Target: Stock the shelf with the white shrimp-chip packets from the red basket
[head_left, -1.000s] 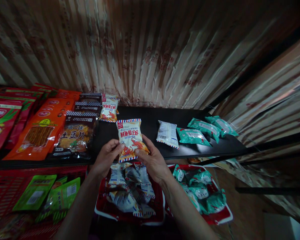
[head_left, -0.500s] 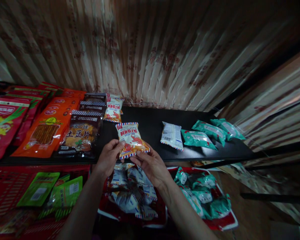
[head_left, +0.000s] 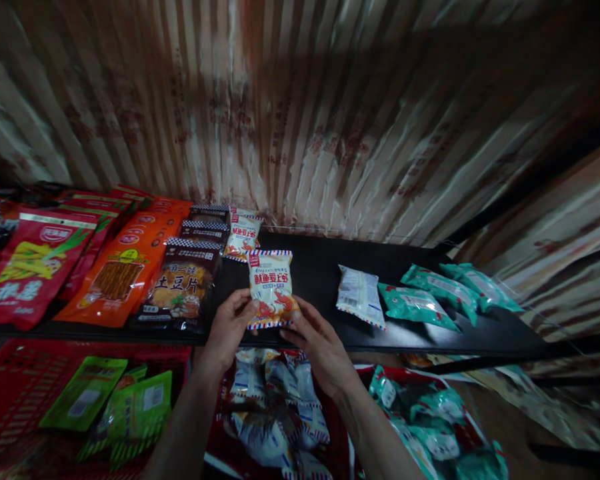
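Note:
Both my hands hold one small white snack packet (head_left: 271, 287) with a red-and-blue striped border and a prawn picture. My left hand (head_left: 229, 328) pinches its lower left corner, and my right hand (head_left: 318, 343) grips its lower right edge. The packet lies low over the front part of a black shelf (head_left: 325, 267). A matching packet (head_left: 243, 235) lies further back on the shelf. Below my hands, a red basket (head_left: 220, 427) holds several more of these white packets.
Red, orange and dark brown snack bags (head_left: 173, 287) lie in rows at the shelf's left. A face-down white packet (head_left: 360, 304) and teal packets (head_left: 417, 303) lie at the right. A red crate with green packets (head_left: 130, 407) sits lower left; another basket of teal packets (head_left: 430, 433) lower right.
My hands have carried the packet forward and lowered it towards the shelf, just in front of the matching packet. The view has tilted down and shifted right.

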A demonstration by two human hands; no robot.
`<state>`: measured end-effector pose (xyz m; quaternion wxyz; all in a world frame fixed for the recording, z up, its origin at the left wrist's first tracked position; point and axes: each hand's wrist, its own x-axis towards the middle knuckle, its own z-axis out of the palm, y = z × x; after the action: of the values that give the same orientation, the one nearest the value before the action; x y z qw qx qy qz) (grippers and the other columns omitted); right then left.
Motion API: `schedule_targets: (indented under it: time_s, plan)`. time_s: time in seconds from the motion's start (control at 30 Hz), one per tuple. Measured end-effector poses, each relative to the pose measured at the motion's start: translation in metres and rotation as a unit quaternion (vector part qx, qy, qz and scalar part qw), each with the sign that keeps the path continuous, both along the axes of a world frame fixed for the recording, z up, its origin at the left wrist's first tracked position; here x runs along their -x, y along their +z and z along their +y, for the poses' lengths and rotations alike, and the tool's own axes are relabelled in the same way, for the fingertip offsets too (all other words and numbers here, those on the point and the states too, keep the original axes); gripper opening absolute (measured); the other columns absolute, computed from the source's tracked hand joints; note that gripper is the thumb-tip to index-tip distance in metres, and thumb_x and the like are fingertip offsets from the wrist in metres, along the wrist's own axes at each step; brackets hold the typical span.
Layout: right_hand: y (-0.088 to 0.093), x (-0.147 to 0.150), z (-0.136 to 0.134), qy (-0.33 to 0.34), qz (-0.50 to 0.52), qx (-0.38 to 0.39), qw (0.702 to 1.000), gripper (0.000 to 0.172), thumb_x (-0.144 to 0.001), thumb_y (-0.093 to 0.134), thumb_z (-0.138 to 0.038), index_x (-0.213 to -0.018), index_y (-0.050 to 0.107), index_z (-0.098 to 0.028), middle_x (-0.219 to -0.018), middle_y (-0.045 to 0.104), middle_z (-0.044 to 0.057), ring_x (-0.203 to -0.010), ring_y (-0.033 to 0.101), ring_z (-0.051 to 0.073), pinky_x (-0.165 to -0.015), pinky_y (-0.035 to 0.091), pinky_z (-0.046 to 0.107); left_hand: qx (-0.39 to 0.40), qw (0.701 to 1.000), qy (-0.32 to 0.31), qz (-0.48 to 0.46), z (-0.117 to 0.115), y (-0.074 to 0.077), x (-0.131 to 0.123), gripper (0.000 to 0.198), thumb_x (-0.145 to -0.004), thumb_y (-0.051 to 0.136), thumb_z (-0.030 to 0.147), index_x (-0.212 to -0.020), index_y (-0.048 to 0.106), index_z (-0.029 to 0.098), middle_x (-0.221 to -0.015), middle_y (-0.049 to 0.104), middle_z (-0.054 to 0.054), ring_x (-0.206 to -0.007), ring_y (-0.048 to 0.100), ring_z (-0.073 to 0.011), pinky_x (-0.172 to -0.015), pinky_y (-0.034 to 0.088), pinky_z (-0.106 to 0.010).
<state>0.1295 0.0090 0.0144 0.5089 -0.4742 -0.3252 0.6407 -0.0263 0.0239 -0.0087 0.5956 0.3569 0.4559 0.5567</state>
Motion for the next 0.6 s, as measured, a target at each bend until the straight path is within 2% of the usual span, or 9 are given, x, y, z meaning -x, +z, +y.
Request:
schedule_targets:
  time_s: [0.1,0.2,0.3,0.37,0.47,0.53,0.6]
  plan:
    - [-0.009,0.0,0.002,0.007,-0.018,0.0,1.0,0.052,-0.064,0.08,-0.039,-0.11,0.064,-0.021,-0.099,0.069,0.004,-0.08,0.062,0.015,-0.072,0.053,0.029,-0.006,0.999,0.018,0.041,0.003,-0.001,-0.001,0.041,-0.069,0.068,0.04,-0.101,0.062,0.016,-0.091,0.068,-0.006,-0.076,0.063,-0.0181,-0.046,0.043,-0.02]
    - [-0.015,0.0,0.004,-0.009,-0.044,-0.016,0.999,0.051,-0.063,0.081,-0.04,-0.107,0.065,-0.02,-0.101,0.07,0.005,-0.089,0.063,0.018,-0.077,0.051,0.031,0.001,0.997,0.043,0.068,0.006,-0.004,-0.003,0.05,-0.067,0.067,0.04,-0.109,0.059,0.015,-0.084,0.064,-0.004,-0.067,0.06,-0.0154,-0.04,0.041,-0.019]
    - [-0.012,0.0,0.005,-0.044,-0.061,-0.027,0.997,0.054,-0.062,0.081,-0.042,-0.109,0.065,-0.02,-0.106,0.069,0.007,-0.098,0.062,0.021,-0.084,0.049,0.035,-0.004,0.995,0.052,0.085,0.009,-0.007,-0.002,0.058,-0.069,0.065,0.039,-0.12,0.054,0.014,-0.083,0.061,-0.003,-0.059,0.055,-0.0118,-0.037,0.038,-0.019]
    - [-0.008,0.001,0.007,-0.052,-0.067,-0.028,0.996,0.058,-0.062,0.081,-0.043,-0.113,0.063,-0.021,-0.106,0.07,0.007,-0.099,0.062,0.022,-0.084,0.048,0.035,-0.006,0.995,0.052,0.088,0.01,-0.009,0.001,0.059,-0.07,0.064,0.039,-0.122,0.053,0.013,-0.084,0.06,-0.003,-0.057,0.053,-0.0108,-0.037,0.037,-0.018]
    - [-0.004,0.007,0.013,-0.034,-0.089,-0.029,0.995,0.063,-0.061,0.08,-0.042,-0.117,0.06,-0.021,-0.102,0.071,0.006,-0.088,0.064,0.02,-0.068,0.049,0.029,-0.005,0.996,0.051,0.079,0.01,-0.01,0.005,0.058,-0.07,0.065,0.04,-0.121,0.055,0.015,-0.085,0.06,-0.003,-0.058,0.053,-0.0104,-0.037,0.037,-0.018]
    - [-0.005,0.013,0.018,-0.016,-0.113,-0.031,0.993,0.065,-0.062,0.079,-0.043,-0.12,0.058,-0.022,-0.093,0.072,0.004,-0.072,0.062,0.017,-0.052,0.044,0.024,-0.012,0.996,0.05,0.069,0.01,-0.009,0.009,0.057,-0.07,0.066,0.04,-0.121,0.057,0.016,-0.085,0.06,-0.002,-0.059,0.054,-0.0101,-0.039,0.038,-0.018]
    - [-0.009,0.019,0.024,-0.004,-0.131,-0.041,0.991,0.065,-0.062,0.078,-0.043,-0.121,0.058,-0.022,-0.083,0.071,0.001,-0.06,0.057,0.014,-0.045,0.037,0.023,-0.022,0.997,0.052,0.059,0.011,-0.008,0.012,0.056,-0.071,0.066,0.04,-0.121,0.057,0.017,-0.085,0.06,-0.002,-0.062,0.055,-0.0111,-0.042,0.041,-0.018]
